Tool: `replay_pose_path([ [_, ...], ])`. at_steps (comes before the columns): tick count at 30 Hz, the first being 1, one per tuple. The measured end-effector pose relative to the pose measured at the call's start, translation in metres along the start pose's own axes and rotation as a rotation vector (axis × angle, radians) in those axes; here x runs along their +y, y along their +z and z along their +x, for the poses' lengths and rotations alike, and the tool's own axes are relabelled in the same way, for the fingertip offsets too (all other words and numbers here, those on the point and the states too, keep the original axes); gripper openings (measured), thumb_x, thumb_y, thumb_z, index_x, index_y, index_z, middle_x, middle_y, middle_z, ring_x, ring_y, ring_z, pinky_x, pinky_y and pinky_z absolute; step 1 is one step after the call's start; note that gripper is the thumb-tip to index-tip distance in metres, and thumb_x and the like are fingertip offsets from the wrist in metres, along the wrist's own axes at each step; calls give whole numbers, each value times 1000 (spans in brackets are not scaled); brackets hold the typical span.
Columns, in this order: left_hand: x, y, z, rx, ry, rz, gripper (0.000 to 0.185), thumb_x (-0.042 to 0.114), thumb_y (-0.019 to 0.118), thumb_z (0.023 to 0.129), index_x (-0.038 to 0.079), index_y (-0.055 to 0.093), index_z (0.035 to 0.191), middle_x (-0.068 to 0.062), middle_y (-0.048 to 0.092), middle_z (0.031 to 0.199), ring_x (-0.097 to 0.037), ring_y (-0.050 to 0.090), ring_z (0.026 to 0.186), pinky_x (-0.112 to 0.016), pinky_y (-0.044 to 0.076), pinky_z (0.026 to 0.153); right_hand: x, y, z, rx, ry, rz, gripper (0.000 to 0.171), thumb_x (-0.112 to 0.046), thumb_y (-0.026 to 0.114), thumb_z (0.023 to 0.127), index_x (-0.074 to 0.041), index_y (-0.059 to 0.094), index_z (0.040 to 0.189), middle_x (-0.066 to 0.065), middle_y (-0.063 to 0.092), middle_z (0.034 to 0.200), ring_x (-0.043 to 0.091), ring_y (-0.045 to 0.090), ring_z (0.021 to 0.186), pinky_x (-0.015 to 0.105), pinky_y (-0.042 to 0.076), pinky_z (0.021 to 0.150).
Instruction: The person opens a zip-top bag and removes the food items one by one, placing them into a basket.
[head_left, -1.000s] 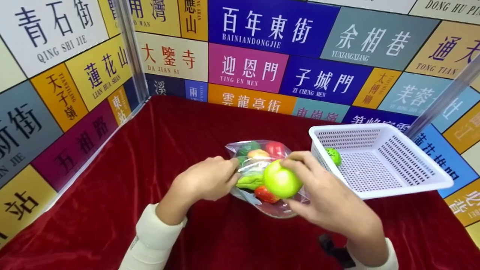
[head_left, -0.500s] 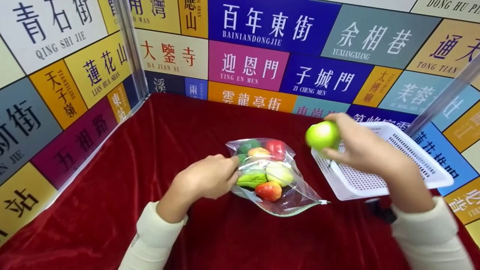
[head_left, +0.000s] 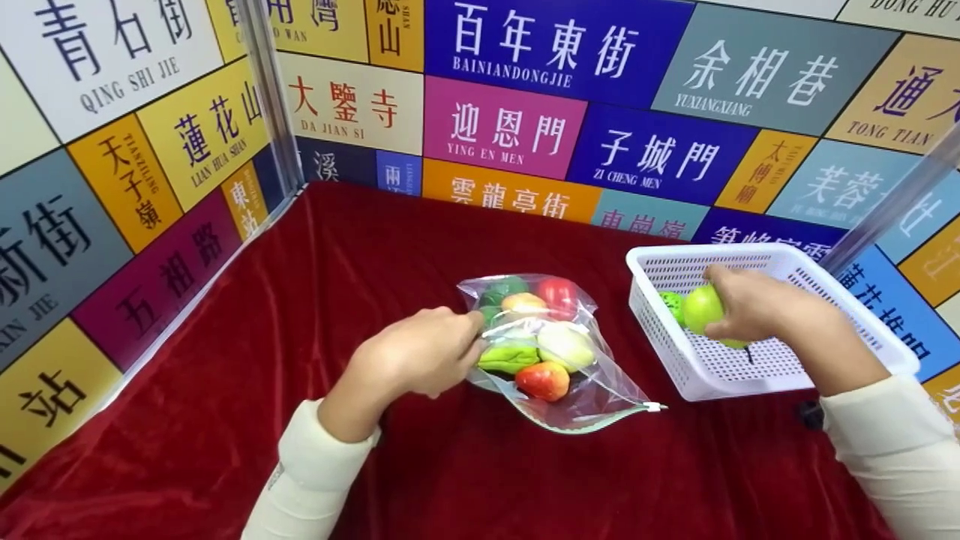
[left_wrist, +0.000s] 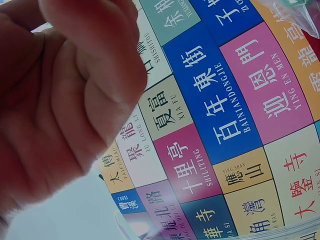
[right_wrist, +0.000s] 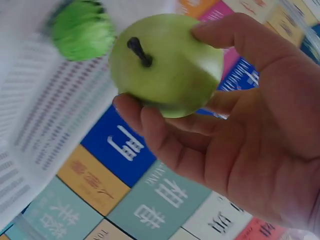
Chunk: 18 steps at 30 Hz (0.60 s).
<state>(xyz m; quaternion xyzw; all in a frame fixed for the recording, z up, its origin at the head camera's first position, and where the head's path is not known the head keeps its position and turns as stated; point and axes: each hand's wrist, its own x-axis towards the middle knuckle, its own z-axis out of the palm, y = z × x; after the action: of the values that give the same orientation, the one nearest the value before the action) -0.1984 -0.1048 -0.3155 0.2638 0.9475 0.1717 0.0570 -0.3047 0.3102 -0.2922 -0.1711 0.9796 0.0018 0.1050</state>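
In the head view my right hand (head_left: 757, 304) is inside the white basket, thumb and fingers around a green apple (head_left: 703, 309). The right wrist view shows the apple (right_wrist: 165, 65) gripped between thumb and curled fingers, its dark stem facing the camera. A bright green, dark-spotted item (head_left: 670, 304) lies beside it at the basket's left wall. My left hand (head_left: 416, 352), fingers curled, pinches the left edge of a clear zip bag (head_left: 615, 390); the fingertips are partly hidden. Inside the bag are a red-yellow fruit (head_left: 543, 381), a green pepper-like piece (head_left: 510, 356), a pale round piece (head_left: 566, 346) and others.
The white perforated basket (head_left: 862, 330) stands at the right on a dark red velvet cloth (head_left: 360, 247). Panels of coloured street-name signs (head_left: 502, 127) rise behind and at the left, with clear posts (head_left: 274, 112) at the corners. The bag's slider (head_left: 654, 407) points right.
My right hand has carried the green apple from above the bag rightward and into the basket. The left hand and the bag have stayed in place.
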Motion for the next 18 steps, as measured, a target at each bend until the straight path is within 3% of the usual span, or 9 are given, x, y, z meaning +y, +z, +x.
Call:
replay_pose_path([
  [5, 0, 0, -1, -7, -12, -17, 20, 27, 46, 104, 11, 57, 98, -3, 58, 66, -13, 57, 47, -30, 49, 54, 7, 15, 7, -129, 43, 1, 67, -28, 77, 77, 8, 43, 123, 12, 54, 84, 22, 54, 73, 36, 46, 65],
  [12, 0, 1, 0, -19, -24, -25, 20, 27, 46, 104, 10, 56, 98, -3, 58, 64, -12, 57, 45, -31, 49, 55, 16, 27, 16, -251, 32, 61, 50, -26, 74, 82, 5, 48, 110, 10, 57, 85, 20, 58, 74, 32, 50, 65],
  [18, 0, 0, -1, -7, -13, -18, 21, 26, 47, 104, 10, 57, 96, -3, 58, 66, -14, 57, 48, -31, 49, 55, 19, 36, 23, -325, 12, 113, 45, -19, 67, 88, 10, 49, 118, 13, 58, 89, 17, 61, 71, 32, 56, 60],
])
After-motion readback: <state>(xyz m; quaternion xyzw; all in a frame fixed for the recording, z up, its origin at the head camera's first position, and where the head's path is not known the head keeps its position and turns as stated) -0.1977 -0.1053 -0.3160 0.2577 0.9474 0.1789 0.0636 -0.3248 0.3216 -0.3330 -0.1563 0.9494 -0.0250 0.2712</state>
